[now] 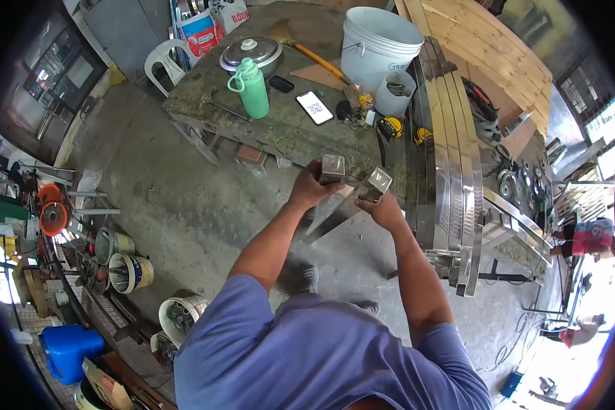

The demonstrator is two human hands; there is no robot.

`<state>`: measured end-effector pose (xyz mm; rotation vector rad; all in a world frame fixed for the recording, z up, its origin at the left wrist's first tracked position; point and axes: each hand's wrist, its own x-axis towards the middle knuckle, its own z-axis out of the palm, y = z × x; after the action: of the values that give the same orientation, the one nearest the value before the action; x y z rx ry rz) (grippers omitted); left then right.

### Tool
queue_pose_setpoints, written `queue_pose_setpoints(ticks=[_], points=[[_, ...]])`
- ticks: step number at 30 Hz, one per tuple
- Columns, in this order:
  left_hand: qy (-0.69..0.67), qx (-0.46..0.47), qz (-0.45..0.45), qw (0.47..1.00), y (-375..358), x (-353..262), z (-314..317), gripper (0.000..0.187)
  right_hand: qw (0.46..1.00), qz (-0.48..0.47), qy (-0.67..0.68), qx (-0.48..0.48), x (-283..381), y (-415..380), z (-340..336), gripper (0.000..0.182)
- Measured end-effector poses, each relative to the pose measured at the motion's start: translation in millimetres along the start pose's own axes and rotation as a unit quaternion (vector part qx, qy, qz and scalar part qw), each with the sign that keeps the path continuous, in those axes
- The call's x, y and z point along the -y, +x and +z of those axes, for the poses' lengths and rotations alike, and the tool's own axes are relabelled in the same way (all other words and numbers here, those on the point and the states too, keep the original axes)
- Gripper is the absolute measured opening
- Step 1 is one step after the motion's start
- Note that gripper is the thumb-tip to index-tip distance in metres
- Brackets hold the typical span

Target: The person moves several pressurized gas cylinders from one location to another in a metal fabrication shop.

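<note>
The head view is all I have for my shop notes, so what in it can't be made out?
All in the head view:
Left hand and right hand: the palms, hidden by the hands' own backs and the metal pieces.
Lidded pot: its contents, covered by the lid.
Phone: the on-screen code's fine detail, too small.
White bucket: its floor, behind the near wall.
</note>
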<state>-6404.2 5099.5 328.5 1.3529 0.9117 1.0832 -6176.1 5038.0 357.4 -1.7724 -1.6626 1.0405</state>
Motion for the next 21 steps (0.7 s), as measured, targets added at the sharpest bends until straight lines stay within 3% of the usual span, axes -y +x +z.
queue_pose_setpoints(ticks=[2,3,5,6,8,10,11,13,16,19,21], points=[[0.016,0.037,-0.042,0.998,2.6,2.9,-8.5,0.074,1.000,0.014,-0.002,0.027,21.2,1.3,-5.9,0.051],[-0.006,0.051,-0.043,0.998,3.0,3.2,-11.3,0.075,0.999,-0.025,-0.036,0.030,16.3,5.9,-2.2,0.049],[-0.041,0.058,0.007,0.997,11.9,6.1,-13.7,0.076,0.998,-0.013,-0.008,0.062,21.7,20.4,-0.8,0.050],[-0.026,0.074,-0.016,0.997,19.0,15.5,-18.7,0.074,0.997,-0.004,0.007,0.080,22.4,24.5,1.9,0.051],[0.007,0.106,-0.059,0.993,42.0,28.8,-32.0,0.070,1.000,-0.013,-0.021,0.016,-6.9,59.0,15.8,0.052],[0.079,0.082,-0.047,0.992,56.7,20.6,-33.2,0.065,0.998,0.026,0.017,-0.045,-1.1,78.6,18.1,0.053],[0.137,0.043,-0.029,0.989,64.7,25.7,-29.3,0.065,0.995,-0.016,-0.018,-0.100,5.5,82.6,20.4,0.041],[0.276,0.007,-0.022,0.961,71.5,20.3,-23.8,0.064,0.992,0.008,-0.050,-0.115,8.2,95.9,28.3,0.039],[0.221,-0.038,-0.013,0.974,70.2,30.2,-12.4,0.059,0.986,0.041,-0.101,-0.130,7.9,104.9,36.3,0.038],[0.260,-0.093,0.003,0.961,75.0,52.2,-4.3,0.056,0.985,0.030,-0.113,-0.126,19.4,102.3,36.5,0.038],[0.245,-0.137,0.094,0.955,74.7,67.0,-1.9,0.053,0.985,0.003,-0.126,-0.120,24.4,103.5,35.2,0.039]])
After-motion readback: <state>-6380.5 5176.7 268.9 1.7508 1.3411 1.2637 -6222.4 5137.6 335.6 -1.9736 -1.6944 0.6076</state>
